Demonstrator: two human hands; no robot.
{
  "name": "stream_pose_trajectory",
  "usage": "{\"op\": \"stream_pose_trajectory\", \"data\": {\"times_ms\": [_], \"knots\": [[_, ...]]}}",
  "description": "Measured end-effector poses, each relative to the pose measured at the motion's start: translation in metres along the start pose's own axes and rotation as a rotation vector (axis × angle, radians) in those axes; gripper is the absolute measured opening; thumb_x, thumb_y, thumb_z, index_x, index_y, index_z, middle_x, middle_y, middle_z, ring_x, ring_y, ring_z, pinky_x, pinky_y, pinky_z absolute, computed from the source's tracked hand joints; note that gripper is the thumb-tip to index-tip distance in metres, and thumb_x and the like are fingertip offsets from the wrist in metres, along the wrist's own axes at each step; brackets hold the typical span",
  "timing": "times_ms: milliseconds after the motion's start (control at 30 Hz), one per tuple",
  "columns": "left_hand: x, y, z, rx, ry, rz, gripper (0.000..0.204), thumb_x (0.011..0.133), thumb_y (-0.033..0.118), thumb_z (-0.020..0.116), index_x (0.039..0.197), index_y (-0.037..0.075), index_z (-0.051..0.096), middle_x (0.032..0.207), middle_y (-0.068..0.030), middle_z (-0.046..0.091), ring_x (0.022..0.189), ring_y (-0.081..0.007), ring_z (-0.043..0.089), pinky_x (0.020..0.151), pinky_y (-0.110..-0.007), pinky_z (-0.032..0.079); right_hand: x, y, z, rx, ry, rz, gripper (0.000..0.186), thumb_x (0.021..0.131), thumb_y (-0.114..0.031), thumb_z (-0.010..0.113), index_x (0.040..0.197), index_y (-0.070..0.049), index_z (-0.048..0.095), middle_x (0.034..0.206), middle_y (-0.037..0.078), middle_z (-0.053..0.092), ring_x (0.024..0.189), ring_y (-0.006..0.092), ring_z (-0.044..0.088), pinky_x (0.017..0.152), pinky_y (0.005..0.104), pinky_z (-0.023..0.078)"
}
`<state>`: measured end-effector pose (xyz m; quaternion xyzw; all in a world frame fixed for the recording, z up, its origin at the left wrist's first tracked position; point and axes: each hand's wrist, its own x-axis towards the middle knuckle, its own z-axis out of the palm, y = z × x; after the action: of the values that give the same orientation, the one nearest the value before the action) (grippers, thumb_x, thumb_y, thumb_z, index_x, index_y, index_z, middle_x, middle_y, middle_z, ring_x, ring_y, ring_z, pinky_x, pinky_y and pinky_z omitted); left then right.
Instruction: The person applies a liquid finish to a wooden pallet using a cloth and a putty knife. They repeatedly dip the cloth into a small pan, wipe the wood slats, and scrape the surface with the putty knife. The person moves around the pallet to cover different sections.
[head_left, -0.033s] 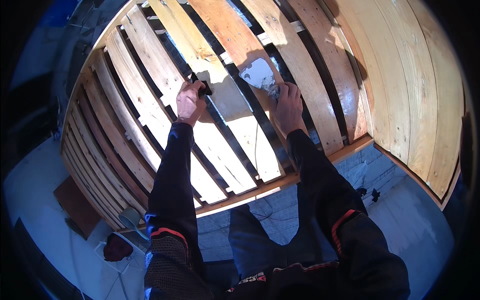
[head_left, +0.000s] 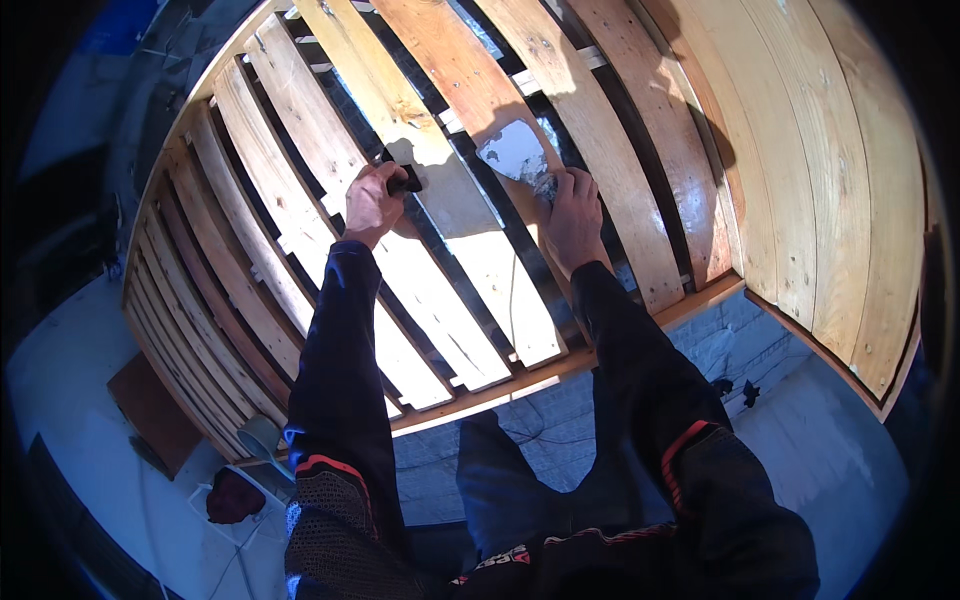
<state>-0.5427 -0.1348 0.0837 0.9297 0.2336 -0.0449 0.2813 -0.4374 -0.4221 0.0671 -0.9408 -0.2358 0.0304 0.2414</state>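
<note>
My right hand (head_left: pixel 576 222) is closed round a putty knife (head_left: pixel 514 152), whose broad pale blade has grey patches and points up and left over an orange-toned slat (head_left: pixel 450 62). The knife's handle is mostly hidden in the fingers. My left hand (head_left: pixel 372 207) grips a small black object (head_left: pixel 409 181) at a slat's edge; most of it lies under the fingers, so its kind is unclear. Both hands are over a slatted wooden bed base (head_left: pixel 528 320), with dark gaps between the boards. Shadows of my arms and head fall across the slats.
A solid wooden panel (head_left: pixel 795 170) borders the slats on the right. Below left stand a light-coloured dipper or pan (head_left: pixel 260 436), a dark red cloth-like bundle (head_left: pixel 235 497) and a brown board (head_left: pixel 155 415). Pale sheeting (head_left: pixel 540 430) covers the floor by my legs.
My left hand has shifted slightly left with the black object. The putty knife in my right hand has barely moved, a touch to the left.
</note>
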Motion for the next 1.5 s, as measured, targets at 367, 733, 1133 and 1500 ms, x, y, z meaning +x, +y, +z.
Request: {"op": "stream_pose_trajectory", "data": {"times_ms": [367,733,1133,1500], "knots": [[0.084,0.049,-0.038,-1.18,0.277,-0.367,0.018,0.086,0.009,0.074,0.101,0.003,0.065,0.091,-0.0059,0.07,0.082,-0.0157,0.069,0.075,-0.035,0.06,-0.118,0.089,-0.106,0.756,-0.102,0.546,0.027,0.101,-0.031,0.054,0.099,-0.004,0.054,0.073,0.004,0.056,0.063,0.0137,0.054,0.058,0.0304,0.043],[0.064,0.084,0.063,0.508,0.179,0.1,0.067,0.086,0.042,0.065,0.135,-0.001,0.052,0.148,-0.02,0.041,0.125,-0.0376,0.044,0.105,-0.052,0.034,-0.285,0.134,-0.198,0.659,0.226,1.118,0.023,0.102,-0.029,0.049,0.091,-0.008,0.051,0.065,-0.001,0.047,0.054,0.007,0.044,0.048,0.0236,0.034],[0.09,0.088,0.039,0.517,-0.121,0.238,0.026,0.078,0.022,0.07,0.093,0.002,0.072,0.106,-0.013,0.064,0.102,-0.0337,0.06,0.089,-0.045,0.05,-0.264,0.162,-0.223,1.4,0.308,1.572,0.026,0.099,-0.031,0.054,0.113,-0.01,0.055,0.074,0.0,0.052,0.054,0.0093,0.046,0.045,0.0249,0.035],[0.147,0.154,0.076,0.25,0.284,0.303,0.035,0.079,0.022,0.075,0.108,0.005,0.066,0.101,-0.0143,0.068,0.096,-0.0308,0.062,0.084,-0.041,0.051,-0.422,0.291,-0.281,0.607,-0.101,1.438,0.024,0.093,-0.028,0.06,0.104,-0.009,0.05,0.076,0.0,0.051,0.057,0.0104,0.05,0.047,0.0275,0.041]]}}
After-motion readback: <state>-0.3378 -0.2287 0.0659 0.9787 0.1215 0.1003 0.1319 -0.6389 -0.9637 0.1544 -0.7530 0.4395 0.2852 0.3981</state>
